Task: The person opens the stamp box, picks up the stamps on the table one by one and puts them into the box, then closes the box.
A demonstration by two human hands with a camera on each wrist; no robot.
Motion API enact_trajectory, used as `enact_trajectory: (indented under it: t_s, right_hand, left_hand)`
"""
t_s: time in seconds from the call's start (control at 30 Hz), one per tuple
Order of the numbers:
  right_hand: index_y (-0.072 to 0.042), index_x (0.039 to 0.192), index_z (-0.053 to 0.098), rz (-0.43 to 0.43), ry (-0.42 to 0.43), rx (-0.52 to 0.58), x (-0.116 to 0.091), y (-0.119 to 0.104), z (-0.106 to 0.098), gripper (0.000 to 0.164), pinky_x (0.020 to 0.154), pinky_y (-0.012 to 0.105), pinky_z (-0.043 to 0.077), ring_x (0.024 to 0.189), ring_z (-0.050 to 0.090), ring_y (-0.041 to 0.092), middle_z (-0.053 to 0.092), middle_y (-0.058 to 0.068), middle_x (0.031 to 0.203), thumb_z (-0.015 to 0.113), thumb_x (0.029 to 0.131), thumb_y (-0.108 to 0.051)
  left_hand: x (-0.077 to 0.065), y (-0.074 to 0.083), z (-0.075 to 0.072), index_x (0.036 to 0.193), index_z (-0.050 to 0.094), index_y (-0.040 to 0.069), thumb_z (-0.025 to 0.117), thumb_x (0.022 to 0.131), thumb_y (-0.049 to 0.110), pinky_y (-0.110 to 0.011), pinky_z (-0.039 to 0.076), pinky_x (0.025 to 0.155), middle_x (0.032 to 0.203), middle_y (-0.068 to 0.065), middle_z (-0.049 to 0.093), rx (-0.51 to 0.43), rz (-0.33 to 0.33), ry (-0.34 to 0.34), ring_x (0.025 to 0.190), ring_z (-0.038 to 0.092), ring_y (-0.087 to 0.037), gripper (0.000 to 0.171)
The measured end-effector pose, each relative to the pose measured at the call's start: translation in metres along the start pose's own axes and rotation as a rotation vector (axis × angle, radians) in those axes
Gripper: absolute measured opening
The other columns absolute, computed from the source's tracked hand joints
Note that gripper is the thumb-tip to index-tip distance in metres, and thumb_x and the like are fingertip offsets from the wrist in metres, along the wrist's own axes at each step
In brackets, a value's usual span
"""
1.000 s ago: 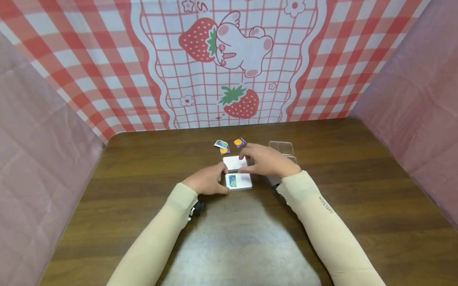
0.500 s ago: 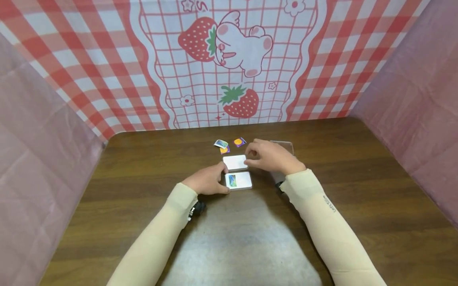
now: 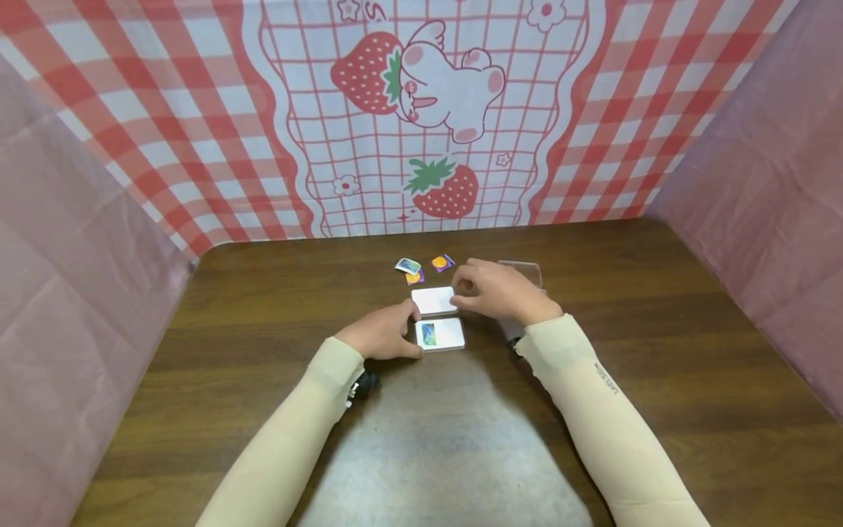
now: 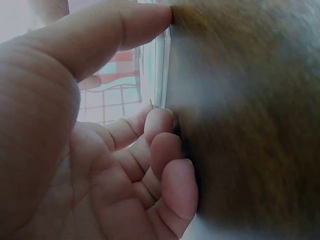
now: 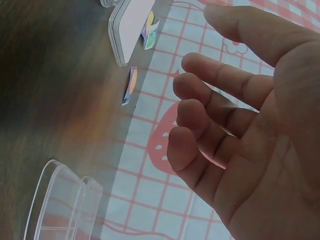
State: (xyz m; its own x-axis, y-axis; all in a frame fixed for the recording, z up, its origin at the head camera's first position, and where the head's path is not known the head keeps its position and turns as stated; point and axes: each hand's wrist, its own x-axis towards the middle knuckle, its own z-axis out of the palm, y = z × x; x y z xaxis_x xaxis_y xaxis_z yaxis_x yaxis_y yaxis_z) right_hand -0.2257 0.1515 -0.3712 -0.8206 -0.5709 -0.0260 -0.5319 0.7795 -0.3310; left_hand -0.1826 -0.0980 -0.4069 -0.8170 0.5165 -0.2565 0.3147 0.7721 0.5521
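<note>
Two low stacks of white rounded cards lie one behind the other on the table. The near stack (image 3: 449, 333) has a small blue-green picture at its left end. My left hand (image 3: 382, 333) holds that end, thumb at the front corner and fingers at the back; in the left wrist view the layered edge (image 4: 166, 65) shows between thumb and fingertips. At the right end of the far stack (image 3: 432, 300) is my right hand (image 3: 506, 291). Its fingers (image 5: 187, 112) are loosely bent and the palm holds nothing in the right wrist view.
Behind the stacks lie small printed pieces: a picture piece (image 3: 408, 265) overlapping an orange-and-purple one (image 3: 415, 278), and another orange-and-purple piece (image 3: 440, 262). A clear plastic case (image 5: 62, 200) stands beyond my right hand. A checked strawberry cloth (image 3: 444, 194) hangs behind the table (image 3: 296, 271).
My right hand has drawn back to the right from over the far stack, uncovering more of its white top. The left hand stays at the near stack.
</note>
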Motion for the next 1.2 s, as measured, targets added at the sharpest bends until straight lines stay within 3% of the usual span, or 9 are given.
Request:
enact_trajectory:
  t_s: [0.5, 0.93, 1.2]
  right_hand:
    - [-0.016, 0.108, 0.072, 0.010, -0.033, -0.051, 0.001, -0.001, 0.004, 0.024, 0.074, 0.036, 0.049, 0.081, 0.056, 0.015, 0.063, 0.000, 0.100, 0.073, 0.097, -0.038]
    - [-0.014, 0.102, 0.071, 0.013, 0.007, -0.075, 0.013, 0.003, 0.010, 0.027, 0.072, 0.037, 0.050, 0.078, 0.056, 0.016, 0.062, 0.000, 0.093, 0.074, 0.096, -0.041]
    - [-0.011, 0.111, 0.070, -0.002, 0.079, -0.114, 0.041, -0.001, 0.003, 0.025, 0.079, 0.043, 0.053, 0.092, 0.061, 0.022, 0.065, 0.006, 0.106, 0.074, 0.097, -0.031]
  left_hand:
    - [0.000, 0.001, 0.004, 0.124, 0.051, 0.015, 0.082, 0.087, 0.041, -0.037, 0.050, 0.086, 0.104, -0.004, 0.064, 0.003, -0.004, 0.006, 0.093, 0.062, -0.017, 0.054]
    - [0.006, -0.004, 0.001, 0.125, 0.050, 0.015, 0.081, 0.087, 0.041, -0.037, 0.049, 0.085, 0.104, -0.004, 0.062, 0.002, 0.006, 0.003, 0.093, 0.061, -0.018, 0.056]
    - [0.005, -0.002, 0.001, 0.123, 0.051, 0.015, 0.081, 0.086, 0.039, -0.038, 0.050, 0.088, 0.106, -0.005, 0.065, -0.004, -0.001, 0.001, 0.096, 0.063, -0.017, 0.053]
